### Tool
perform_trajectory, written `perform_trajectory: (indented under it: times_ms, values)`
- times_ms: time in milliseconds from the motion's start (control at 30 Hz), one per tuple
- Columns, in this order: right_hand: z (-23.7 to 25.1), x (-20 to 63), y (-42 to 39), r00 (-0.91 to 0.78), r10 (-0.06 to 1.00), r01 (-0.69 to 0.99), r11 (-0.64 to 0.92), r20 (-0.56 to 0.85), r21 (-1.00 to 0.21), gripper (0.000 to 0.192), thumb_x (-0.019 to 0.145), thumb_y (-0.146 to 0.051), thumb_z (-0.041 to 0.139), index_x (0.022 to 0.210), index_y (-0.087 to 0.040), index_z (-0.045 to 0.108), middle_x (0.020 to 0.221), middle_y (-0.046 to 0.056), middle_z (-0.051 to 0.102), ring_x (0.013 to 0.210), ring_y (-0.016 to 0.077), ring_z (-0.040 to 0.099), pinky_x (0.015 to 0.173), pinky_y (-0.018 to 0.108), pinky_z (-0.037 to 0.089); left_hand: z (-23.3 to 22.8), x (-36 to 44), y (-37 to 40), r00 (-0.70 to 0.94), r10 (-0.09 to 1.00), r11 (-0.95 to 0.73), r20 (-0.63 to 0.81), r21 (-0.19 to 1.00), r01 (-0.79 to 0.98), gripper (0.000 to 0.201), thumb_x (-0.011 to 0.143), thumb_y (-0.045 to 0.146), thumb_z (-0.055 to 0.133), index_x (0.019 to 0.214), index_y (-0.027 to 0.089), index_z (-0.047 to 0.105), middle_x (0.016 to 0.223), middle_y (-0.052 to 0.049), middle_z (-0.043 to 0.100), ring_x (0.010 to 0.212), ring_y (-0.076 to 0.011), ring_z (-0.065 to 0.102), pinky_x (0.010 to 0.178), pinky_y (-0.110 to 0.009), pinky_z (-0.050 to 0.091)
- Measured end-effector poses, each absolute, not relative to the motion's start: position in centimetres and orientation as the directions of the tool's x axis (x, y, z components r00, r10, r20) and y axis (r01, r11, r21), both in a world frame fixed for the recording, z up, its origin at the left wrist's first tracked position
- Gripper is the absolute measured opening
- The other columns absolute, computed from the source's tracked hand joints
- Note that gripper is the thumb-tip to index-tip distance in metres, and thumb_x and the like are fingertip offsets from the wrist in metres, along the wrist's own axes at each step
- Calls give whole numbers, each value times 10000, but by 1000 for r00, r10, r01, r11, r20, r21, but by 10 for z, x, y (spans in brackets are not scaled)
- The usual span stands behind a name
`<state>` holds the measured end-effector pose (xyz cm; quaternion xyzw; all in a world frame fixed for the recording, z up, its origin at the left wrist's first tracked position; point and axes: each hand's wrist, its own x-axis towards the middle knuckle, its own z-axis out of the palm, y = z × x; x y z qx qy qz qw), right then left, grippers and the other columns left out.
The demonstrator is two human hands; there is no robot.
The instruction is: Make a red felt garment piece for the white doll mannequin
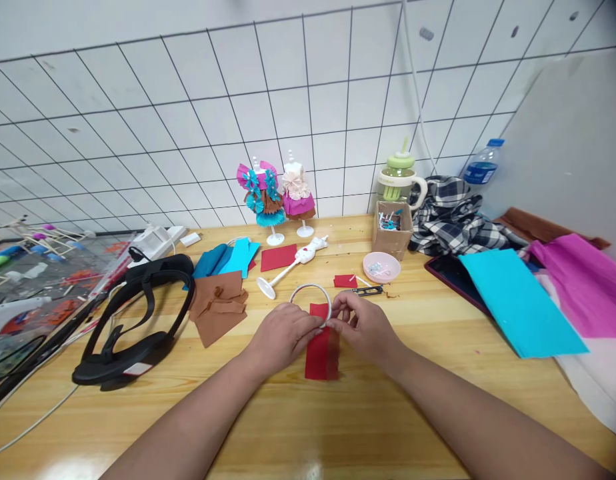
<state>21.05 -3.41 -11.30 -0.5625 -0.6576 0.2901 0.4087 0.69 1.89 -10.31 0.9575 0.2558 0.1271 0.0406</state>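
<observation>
the fingertips of both hands are pinched together on the near rim of a thin white ring (311, 293), where a strip of red paper (322, 347) is folded over it. the left hand (281, 337) is closed on the strip's left edge and the ring, knuckles up; the right hand (365, 327) is closed on the strip's top right corner at the ring, thumb and forefinger meeting. the red paper is laid flat on the wooden table (338, 427), hanging from the ring toward the near edge, about the middle of the table.

just beyond the ring a white stand (288, 267) is seen lying on its side, and a small red scrap (345, 281) with dark tweezers (368, 290) is placed to the right of it. a pink dish (381, 267) and an open cardboard box (392, 230) are set further toward the far edge. brown paper pieces (218, 307) and blue paper pieces (228, 259) are spread left of the hands, with a black headset (133, 320) near the left edge. two small paper-dressed mannequins (278, 193) are stood at the far edge against the tiled wall. toward the right edge a large blue sheet (518, 300) and a magenta sheet (583, 280) are laid, with a checked cloth (453, 217), a green-lidded cup (401, 177) and a water bottle (481, 167) behind them.
</observation>
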Motion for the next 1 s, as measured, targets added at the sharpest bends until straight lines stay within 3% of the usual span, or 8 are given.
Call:
perform_trajectory:
  times_ms: [167,300,400,567,700,900,1000]
  values:
    - [-112,210,-36,-58,967,552,239,249,-799,108,839,-281,615,777,-212,559,714,-19,596,681,142,529,597,252,391,-102,8,19,834,506,-863,219,135,487,303,999,346,365,1030,228,643,786,-31,673,754,-178,599,707,-314,399]
    - [-111,210,-38,33,968,528,194,249,-827,170,808,-305,653,923,-222,558,800,-7,627,667,144,534,601,262,415,-101,7,19,831,506,-862,232,134,488,306,998,347,369,1049,228,646,786,-34,675,750,-180,599,703,-316,404]
    - [-110,209,-38,12,964,505,223,265,-834,194,815,-286,644,983,-223,569,893,11,662,677,142,543,618,266,429,-101,7,19,830,506,-863,235,139,486,306,998,340,367,1052,226,646,790,-36,678,752,-180,602,701,-316,406]
    - [-110,210,-37,-39,966,531,238,256,-813,67,831,-262,623,851,-214,581,759,-14,635,673,138,541,608,254,401,-100,7,18,828,511,-859,230,131,494,305,997,337,368,1012,218,649,790,-36,681,753,-180,606,703,-316,411]
    - [-111,211,-37,-30,962,554,243,272,-796,109,830,-264,622,774,-210,545,706,-30,593,644,126,517,583,246,385,-99,8,18,826,519,-855,221,139,500,310,997,336,364,1011,214,650,796,-38,683,759,-183,606,707,-319,414]
    - [-111,211,-38,48,945,510,256,324,-822,222,812,-250,638,1024,-222,577,881,6,630,646,125,528,593,254,432,-99,7,18,822,526,-850,219,176,497,302,995,337,372,1052,214,641,800,-39,681,757,-181,604,708,-318,414]
    - [-110,213,-38,-8,934,545,303,357,-782,52,861,-239,591,889,-225,632,847,8,638,688,138,541,634,264,425,-99,7,16,823,527,-849,213,187,495,297,995,333,372,1035,218,643,800,-36,679,754,-181,601,705,-319,411]
